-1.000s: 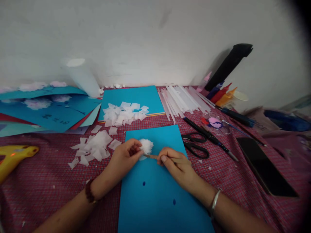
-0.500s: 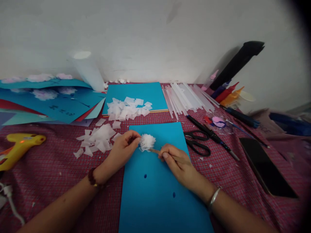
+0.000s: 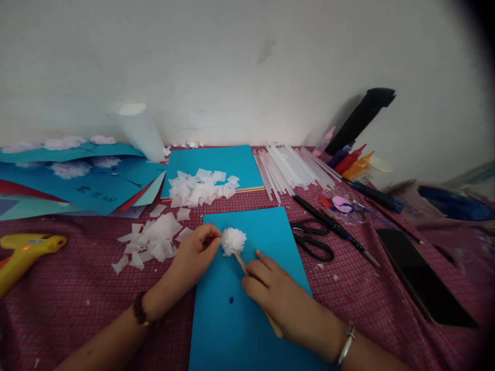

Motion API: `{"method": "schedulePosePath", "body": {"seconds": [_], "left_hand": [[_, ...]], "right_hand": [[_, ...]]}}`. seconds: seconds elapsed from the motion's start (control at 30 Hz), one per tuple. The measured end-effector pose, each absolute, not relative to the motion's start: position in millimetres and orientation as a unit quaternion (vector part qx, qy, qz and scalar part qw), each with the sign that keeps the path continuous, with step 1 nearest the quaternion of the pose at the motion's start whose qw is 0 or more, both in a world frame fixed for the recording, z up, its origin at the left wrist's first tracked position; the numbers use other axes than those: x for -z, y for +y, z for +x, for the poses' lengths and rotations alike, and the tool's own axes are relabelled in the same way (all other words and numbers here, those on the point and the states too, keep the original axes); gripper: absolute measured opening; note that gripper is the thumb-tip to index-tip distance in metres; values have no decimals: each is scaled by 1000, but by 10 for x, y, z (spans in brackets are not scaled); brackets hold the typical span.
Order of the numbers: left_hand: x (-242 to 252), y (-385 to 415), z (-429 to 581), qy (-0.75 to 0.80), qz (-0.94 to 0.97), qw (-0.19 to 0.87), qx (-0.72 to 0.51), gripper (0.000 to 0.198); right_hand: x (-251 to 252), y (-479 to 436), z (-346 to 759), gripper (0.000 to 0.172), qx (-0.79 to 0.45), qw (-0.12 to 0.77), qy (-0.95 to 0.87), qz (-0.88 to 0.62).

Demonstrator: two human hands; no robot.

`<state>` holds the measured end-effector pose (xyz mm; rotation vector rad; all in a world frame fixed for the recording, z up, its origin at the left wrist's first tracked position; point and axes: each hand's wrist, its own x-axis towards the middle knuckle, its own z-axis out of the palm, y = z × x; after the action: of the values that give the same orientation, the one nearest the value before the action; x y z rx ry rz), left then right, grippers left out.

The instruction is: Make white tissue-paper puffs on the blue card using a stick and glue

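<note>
Hands point(image 3: 195, 253) at tissue puff point(image 3: 233, 240), stick point(image 3: 240, 262) now steeper.

A fluffy white tissue puff point(image 3: 233, 240) sits near the blue sheet's point(image 3: 228, 330) top edge, with a thin wooden stick point(image 3: 241, 262) slanting out from under it.

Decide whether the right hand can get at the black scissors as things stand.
Probably yes: the scissors lie on the cloth near the right hand, with nothing between, though that hand grips a wooden stick.
</note>
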<state>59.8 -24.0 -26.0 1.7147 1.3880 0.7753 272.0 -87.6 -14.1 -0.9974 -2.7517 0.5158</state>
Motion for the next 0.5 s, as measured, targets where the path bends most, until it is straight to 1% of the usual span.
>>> {"method": "schedulePosePath", "body": {"seconds": [0.17, 0.33, 0.4, 0.47, 0.5], "left_hand": [[251, -241, 608, 539, 679, 391, -310, 9], [219, -242, 576, 523, 688, 412, -287, 14], [227, -234, 543, 501, 715, 413, -259, 23], [245, -225, 512, 482, 750, 386, -235, 34], [256, -220, 501, 477, 763, 371, -230, 35]], "right_hand": [[146, -894, 2710, 17, -167, 72, -925, -335], [152, -900, 2734, 26, -194, 98, -907, -361], [143, -894, 2748, 26, -214, 121, -897, -368], [114, -887, 2764, 23, -236, 147, -886, -371], [89, -885, 2775, 22, -246, 154, -882, -372]]}}
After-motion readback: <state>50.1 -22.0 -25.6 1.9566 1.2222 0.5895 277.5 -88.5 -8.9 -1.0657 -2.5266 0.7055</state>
